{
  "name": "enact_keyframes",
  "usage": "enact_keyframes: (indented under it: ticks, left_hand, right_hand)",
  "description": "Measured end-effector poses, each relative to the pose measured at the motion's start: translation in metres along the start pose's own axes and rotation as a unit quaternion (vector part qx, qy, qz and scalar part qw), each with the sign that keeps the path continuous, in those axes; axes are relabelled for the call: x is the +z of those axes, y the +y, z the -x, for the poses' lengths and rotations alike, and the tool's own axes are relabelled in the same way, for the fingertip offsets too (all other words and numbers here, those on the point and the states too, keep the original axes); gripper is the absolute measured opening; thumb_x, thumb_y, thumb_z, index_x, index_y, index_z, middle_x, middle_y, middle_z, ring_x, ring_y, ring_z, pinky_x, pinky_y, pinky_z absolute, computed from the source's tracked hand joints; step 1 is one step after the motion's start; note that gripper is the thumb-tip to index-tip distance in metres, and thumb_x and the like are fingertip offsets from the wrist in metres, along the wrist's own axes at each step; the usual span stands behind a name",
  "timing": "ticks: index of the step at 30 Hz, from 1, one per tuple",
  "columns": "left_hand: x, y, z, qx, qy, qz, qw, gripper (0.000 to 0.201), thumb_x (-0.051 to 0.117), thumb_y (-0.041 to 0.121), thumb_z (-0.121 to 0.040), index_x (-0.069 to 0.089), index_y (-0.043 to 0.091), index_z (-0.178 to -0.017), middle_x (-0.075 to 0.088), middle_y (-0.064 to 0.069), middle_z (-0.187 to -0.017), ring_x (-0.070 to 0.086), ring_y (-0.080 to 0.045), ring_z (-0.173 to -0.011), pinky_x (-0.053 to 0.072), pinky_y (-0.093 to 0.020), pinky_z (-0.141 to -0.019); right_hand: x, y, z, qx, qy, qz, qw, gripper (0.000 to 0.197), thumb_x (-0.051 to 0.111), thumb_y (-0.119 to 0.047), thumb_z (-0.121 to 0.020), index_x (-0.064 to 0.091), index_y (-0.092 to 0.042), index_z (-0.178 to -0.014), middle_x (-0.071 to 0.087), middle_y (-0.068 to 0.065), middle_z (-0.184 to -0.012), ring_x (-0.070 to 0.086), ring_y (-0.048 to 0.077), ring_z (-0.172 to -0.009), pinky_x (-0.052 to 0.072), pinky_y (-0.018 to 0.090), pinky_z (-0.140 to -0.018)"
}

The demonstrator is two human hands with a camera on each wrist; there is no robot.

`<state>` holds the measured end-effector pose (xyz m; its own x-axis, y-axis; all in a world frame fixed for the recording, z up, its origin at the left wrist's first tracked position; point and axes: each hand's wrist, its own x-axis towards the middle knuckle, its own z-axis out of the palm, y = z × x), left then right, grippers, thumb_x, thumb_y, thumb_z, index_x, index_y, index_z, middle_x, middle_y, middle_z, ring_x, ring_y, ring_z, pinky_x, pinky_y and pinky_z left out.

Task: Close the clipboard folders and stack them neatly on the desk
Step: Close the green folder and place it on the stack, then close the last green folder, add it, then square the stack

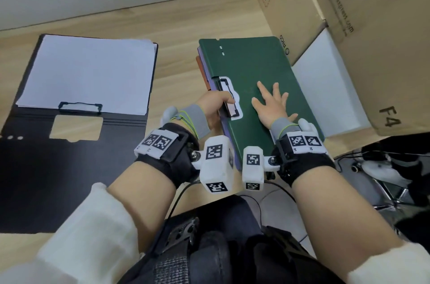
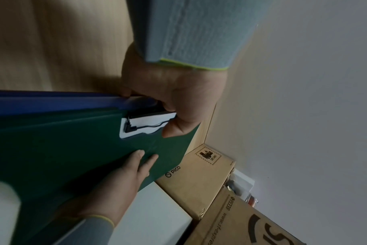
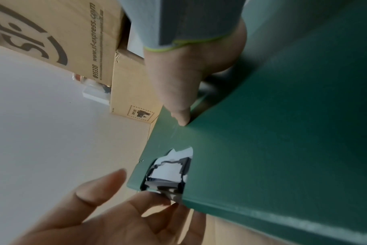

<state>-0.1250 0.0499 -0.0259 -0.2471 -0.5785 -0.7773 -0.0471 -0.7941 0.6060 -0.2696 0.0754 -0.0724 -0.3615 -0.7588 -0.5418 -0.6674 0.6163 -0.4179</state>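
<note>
A closed green clipboard folder (image 1: 251, 69) lies on top of a stack at the right, with a purple folder (image 1: 200, 53) and an orange one (image 1: 203, 72) showing beneath its left edge. My left hand (image 1: 223, 103) grips the green folder's left edge at its metal clip (image 1: 229, 100); the left wrist view shows the thumb (image 2: 174, 129) on the cover. My right hand (image 1: 271, 103) lies flat on the green cover (image 3: 283, 132) with fingers spread. A black folder (image 1: 58, 167) lies open at the left, with white paper (image 1: 90, 74) under its clip (image 1: 80, 107).
Cardboard boxes (image 1: 290, 4) (image 1: 372, 39) and a white box (image 1: 330, 88) crowd the stack's right side. The wooden desk (image 1: 176, 35) runs back to a grey wall. A strip of bare wood separates the two folders. Cables and a chair base (image 1: 384, 174) lie lower right.
</note>
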Motion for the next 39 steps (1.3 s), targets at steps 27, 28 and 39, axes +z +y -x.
enact_keyframes:
  ticks: [27, 28, 39]
  left_hand:
    - [-0.246, -0.106, 0.061, 0.019, 0.456, 0.362, 0.813, 0.047, 0.067, 0.023, -0.061, 0.063, 0.004, -0.104, 0.061, -0.006, -0.092, 0.056, -0.023, -0.097, 0.047, -0.031, -0.080]
    - [-0.252, -0.121, 0.069, -0.009, 0.491, 0.375, 0.787, 0.079, 0.070, 0.029, -0.047, 0.059, 0.009, -0.122, 0.061, -0.010, -0.117, 0.056, -0.028, -0.113, 0.047, -0.038, -0.093]
    - [-0.262, -0.165, 0.107, -0.089, 0.587, 0.397, 0.700, 0.073, 0.060, 0.022, -0.082, 0.026, 0.009, -0.145, 0.033, -0.012, -0.149, 0.041, -0.032, -0.132, 0.034, -0.038, -0.106]
  right_hand:
    - [0.143, -0.175, 0.062, -0.390, -0.222, 0.203, 0.870, 0.063, 0.052, -0.022, -0.088, 0.029, -0.029, -0.146, -0.001, -0.002, -0.162, -0.005, 0.017, -0.150, -0.003, 0.041, -0.120]
    - [0.155, -0.180, 0.068, -0.401, -0.239, 0.223, 0.856, 0.064, 0.053, -0.022, -0.087, 0.029, -0.029, -0.146, -0.001, -0.001, -0.162, -0.005, 0.017, -0.150, -0.003, 0.042, -0.120]
    - [0.197, -0.183, 0.080, -0.423, -0.248, 0.308, 0.816, 0.065, 0.047, -0.013, -0.085, 0.029, -0.032, -0.145, -0.003, -0.002, -0.162, -0.006, 0.020, -0.150, -0.002, 0.048, -0.119]
